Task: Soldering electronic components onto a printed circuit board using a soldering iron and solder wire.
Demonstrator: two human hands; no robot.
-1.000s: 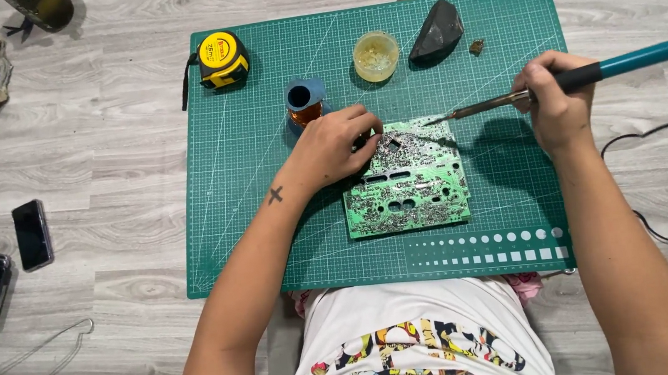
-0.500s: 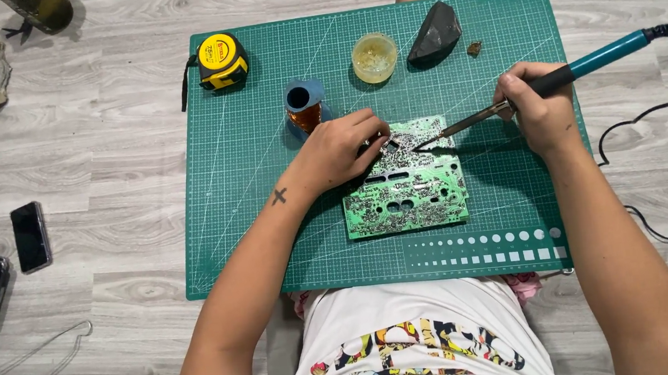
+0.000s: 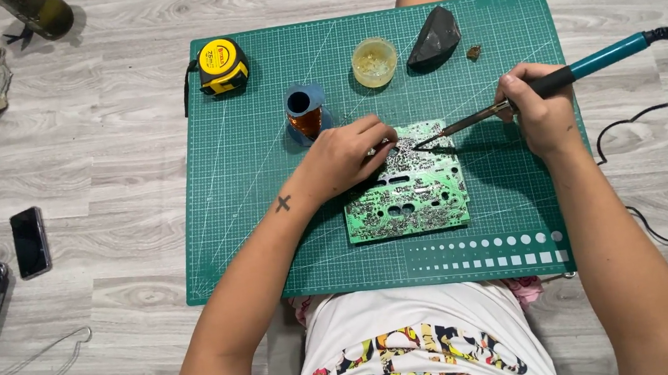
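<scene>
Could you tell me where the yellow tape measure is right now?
The yellow tape measure sits at the cutting mat's far-left corner, left of the copper wire spool.

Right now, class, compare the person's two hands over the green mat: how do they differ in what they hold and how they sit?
The right hand is closed around the teal-handled soldering iron, raised with its tip angled down to the circuit board; the left hand holds no tool that shows. The left hand rests on the board's upper left edge, fingers curled; the right hand sits off the board, to its right. Both are bare and over the green cutting mat.
</scene>
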